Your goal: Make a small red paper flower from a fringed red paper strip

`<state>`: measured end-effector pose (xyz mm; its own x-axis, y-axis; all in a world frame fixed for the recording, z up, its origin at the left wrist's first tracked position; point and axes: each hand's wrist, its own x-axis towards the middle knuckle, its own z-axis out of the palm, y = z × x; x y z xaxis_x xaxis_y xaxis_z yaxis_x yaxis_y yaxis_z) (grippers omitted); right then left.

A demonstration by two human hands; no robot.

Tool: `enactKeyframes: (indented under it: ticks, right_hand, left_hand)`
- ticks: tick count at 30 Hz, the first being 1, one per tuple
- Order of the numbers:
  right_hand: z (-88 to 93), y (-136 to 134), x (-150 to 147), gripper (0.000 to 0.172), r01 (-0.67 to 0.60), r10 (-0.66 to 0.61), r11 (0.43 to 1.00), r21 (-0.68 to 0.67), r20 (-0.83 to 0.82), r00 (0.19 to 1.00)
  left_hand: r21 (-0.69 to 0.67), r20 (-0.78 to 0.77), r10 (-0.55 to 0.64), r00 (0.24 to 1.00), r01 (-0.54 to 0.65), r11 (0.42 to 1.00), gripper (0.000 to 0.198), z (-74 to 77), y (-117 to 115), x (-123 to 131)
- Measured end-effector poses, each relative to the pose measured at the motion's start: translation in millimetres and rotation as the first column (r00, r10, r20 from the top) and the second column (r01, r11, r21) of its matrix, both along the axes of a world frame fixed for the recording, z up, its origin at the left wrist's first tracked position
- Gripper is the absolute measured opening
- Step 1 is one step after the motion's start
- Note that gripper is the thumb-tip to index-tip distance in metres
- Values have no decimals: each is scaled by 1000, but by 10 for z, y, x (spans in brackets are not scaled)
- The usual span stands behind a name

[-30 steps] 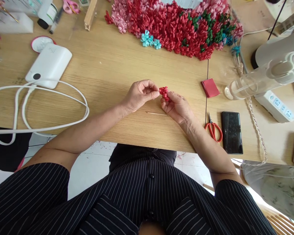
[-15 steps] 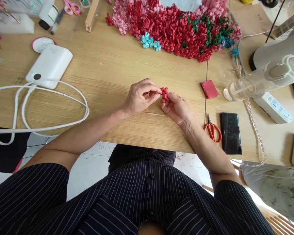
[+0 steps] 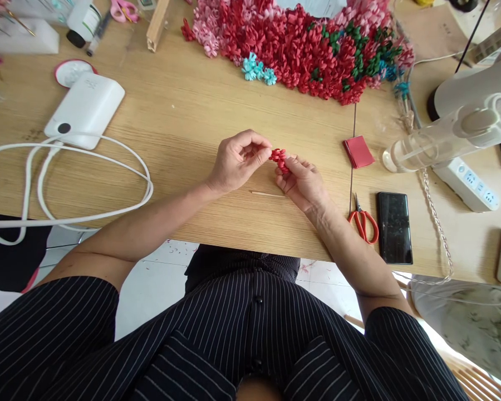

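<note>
Between my hands, above the wooden table, is a small red looped flower piece (image 3: 279, 156). My right hand (image 3: 303, 181) pinches it from the right with thumb and fingers. From the left, the thumb and index finger of my left hand (image 3: 239, 161) close at its left edge, gripping a petal there. A thin wooden stick (image 3: 267, 194) lies on the table just below the hands. Right of my right hand are a folded red square (image 3: 359, 152) and red-handled scissors (image 3: 364, 223).
A large heap of red, pink and green flowers (image 3: 292, 50) lies at the back, with light-blue ones (image 3: 258, 69) in front. A white power bank (image 3: 86, 108) and looped cable are left. A phone (image 3: 394, 227), clear bottle (image 3: 442, 136) and power strip (image 3: 466, 182) stand right.
My left hand has shifted slightly left and up, its fingertips now at the flower piece's left edge. My right hand keeps its hold almost unmoved.
</note>
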<state>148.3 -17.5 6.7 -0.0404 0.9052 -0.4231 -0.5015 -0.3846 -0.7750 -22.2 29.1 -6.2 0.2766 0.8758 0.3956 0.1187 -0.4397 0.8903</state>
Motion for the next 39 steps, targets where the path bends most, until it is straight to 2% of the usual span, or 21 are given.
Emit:
enactKeyframes:
  ticks: [5, 8, 13, 19, 23, 27, 33, 36, 39]
  right_hand:
    - [-14, -18, -6, 29, -17, 11, 996, 82, 73, 997]
    - [-11, -32, -19, 30, -18, -2, 990, 138, 147, 989]
    - [-31, -37, -35, 35, -20, -29, 981, 192, 251, 968]
    - [-63, -40, -10, 42, -66, -92, 937, 344, 424, 901]
    - [-38, -63, -3, 33, -142, -126, 904, 402, 571, 811]
    - [-21, -97, -8, 15, -188, -202, 868, 460, 673, 712]
    - [-42, -123, 0, 17, -267, -273, 821, 504, 758, 593]
    - [-46, -116, -2, 17, -282, -264, 822, 495, 769, 583]
    - [-27, -95, 8, 15, -268, -198, 848, 457, 743, 640]
  left_hand:
    - [-68, 21, -18, 1000, 20, 998, 27, 17, 17, 16]
    - [-63, -13, -50, 999, 49, 997, 21, 39, 15, 8]
    - [-48, -34, -18, 999, 16, 999, 15, 44, 22, 3]
    - [-38, 30, -28, 999, 29, 999, 15, -10, 43, 11]
    - [-60, 75, -44, 996, 49, 997, 17, 12, 37, 8]
    - [-102, 14, -67, 998, 68, 992, 17, 57, 40, -3]
    - [-174, -51, -159, 986, 148, 974, 21, -20, 117, -40]
    - [-228, -63, -190, 980, 171, 959, 23, -50, 142, -53]
    - [-279, -48, -202, 978, 181, 943, 19, -38, 144, -63]
